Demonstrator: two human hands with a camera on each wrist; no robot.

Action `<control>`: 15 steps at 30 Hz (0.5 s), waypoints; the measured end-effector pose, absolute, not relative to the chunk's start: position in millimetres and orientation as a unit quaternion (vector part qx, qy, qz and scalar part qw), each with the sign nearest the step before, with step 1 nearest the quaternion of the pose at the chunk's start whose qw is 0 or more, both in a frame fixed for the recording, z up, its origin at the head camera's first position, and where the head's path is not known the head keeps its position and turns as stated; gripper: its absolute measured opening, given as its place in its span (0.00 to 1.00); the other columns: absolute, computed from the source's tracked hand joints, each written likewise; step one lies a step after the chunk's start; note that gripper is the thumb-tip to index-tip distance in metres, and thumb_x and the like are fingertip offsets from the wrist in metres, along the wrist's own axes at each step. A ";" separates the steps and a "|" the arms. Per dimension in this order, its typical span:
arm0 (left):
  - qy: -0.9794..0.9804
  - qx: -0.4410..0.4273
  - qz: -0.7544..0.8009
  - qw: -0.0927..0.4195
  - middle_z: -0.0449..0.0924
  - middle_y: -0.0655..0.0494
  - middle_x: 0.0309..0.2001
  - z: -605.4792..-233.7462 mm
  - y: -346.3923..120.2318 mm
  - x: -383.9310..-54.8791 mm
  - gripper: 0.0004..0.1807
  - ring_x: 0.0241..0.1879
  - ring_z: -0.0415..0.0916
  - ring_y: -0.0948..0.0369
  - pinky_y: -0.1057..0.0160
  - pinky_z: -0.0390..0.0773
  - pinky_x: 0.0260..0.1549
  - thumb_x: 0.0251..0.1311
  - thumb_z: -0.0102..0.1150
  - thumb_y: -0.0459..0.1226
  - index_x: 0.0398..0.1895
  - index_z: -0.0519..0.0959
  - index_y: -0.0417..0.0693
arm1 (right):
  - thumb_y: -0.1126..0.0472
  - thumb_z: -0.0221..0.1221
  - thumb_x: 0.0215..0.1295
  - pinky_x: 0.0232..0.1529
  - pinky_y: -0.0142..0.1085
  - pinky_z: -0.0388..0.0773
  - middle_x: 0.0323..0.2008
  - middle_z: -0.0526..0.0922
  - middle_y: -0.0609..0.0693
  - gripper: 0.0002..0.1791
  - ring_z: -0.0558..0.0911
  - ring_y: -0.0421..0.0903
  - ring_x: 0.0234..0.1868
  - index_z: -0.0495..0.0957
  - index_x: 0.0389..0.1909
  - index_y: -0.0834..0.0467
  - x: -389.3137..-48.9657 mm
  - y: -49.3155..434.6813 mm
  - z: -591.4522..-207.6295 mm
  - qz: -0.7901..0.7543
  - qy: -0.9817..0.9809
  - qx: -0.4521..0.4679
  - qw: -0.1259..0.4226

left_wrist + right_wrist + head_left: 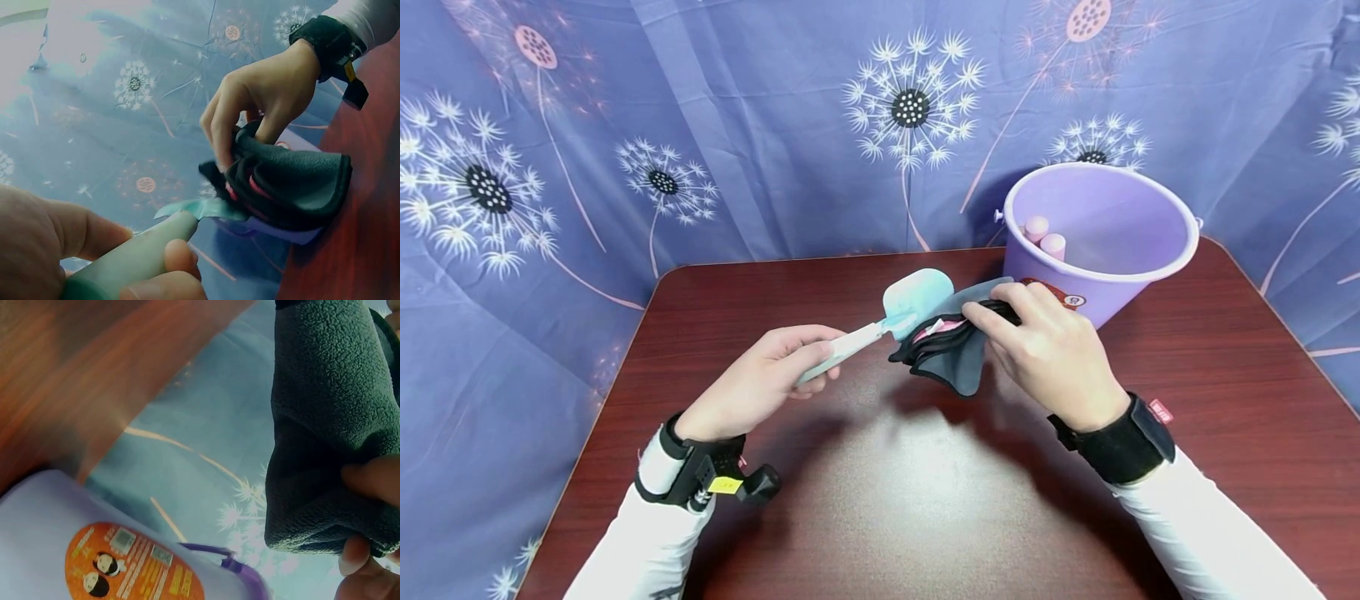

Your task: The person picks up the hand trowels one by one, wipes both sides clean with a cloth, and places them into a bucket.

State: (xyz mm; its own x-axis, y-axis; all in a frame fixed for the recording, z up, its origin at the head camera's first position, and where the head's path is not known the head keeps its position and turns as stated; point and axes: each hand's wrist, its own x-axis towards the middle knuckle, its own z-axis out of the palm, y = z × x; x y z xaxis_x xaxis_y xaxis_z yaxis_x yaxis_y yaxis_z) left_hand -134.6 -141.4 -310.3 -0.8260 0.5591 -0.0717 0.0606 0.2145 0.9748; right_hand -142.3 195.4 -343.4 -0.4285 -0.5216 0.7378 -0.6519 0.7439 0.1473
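My left hand (767, 375) grips the pale handle of a spatula (919, 300) with a broad, rounded light-blue head, held up over the table. Its thumb lies along the handle, which also shows in the left wrist view. In my right hand (1048, 350) is a bunched dark grey cloth (958, 362) with black edging, pinched at its upper end and hanging in folds. A bit of pink shows between those folds. The spatula's head overlaps the cloth's left side in the head view. Fleecy fabric of the cloth (331, 381) fills the right of the right wrist view.
A purple bucket (1101, 271) stands at the back right of the dark red wooden table (760, 296), just behind my right hand. Two pink round-topped things (1052, 245) stick up inside it. An orange label (134, 565) is on its side. Blue dandelion-print fabric (775, 125) hangs behind.
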 end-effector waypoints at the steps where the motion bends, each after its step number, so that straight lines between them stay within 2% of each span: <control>1: 0.744 0.205 0.599 0.215 0.70 0.40 0.34 -312.0 -139.6 -134.8 0.14 0.25 0.60 0.58 0.63 0.65 0.26 0.77 0.47 0.43 0.48 0.78 0.45 | 0.67 0.52 0.61 0.24 0.49 0.76 0.45 0.78 0.58 0.20 0.75 0.58 0.36 0.82 0.52 0.54 -141.7 194.3 -344.3 0.080 -0.841 0.352 0.402; 7: 0.723 0.192 0.625 0.222 0.68 0.41 0.34 -318.9 -130.0 -133.3 0.12 0.24 0.56 0.59 0.65 0.60 0.25 0.76 0.48 0.42 0.48 0.77 0.43 | 0.67 0.54 0.58 0.24 0.47 0.74 0.46 0.78 0.57 0.22 0.74 0.57 0.35 0.82 0.54 0.55 -137.8 187.8 -348.4 0.080 -0.842 0.374 0.381; 15: 0.748 0.202 0.596 0.209 0.72 0.47 0.36 -323.7 -123.6 -132.3 0.13 0.24 0.57 0.60 0.67 0.58 0.21 0.76 0.47 0.44 0.48 0.79 0.49 | 0.69 0.55 0.61 0.25 0.47 0.75 0.46 0.77 0.56 0.20 0.74 0.56 0.35 0.81 0.54 0.55 -132.8 179.4 -350.0 0.097 -0.835 0.397 0.369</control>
State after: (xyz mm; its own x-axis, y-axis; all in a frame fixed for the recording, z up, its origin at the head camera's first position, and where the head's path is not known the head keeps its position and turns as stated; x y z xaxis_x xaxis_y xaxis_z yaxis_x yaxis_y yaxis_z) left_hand -132.3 -123.6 -323.7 -0.8305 0.5524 -0.0718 0.0533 0.2071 0.9769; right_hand -132.8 179.4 -350.0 -0.4121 -0.5904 0.6940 -0.7345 0.6660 0.1305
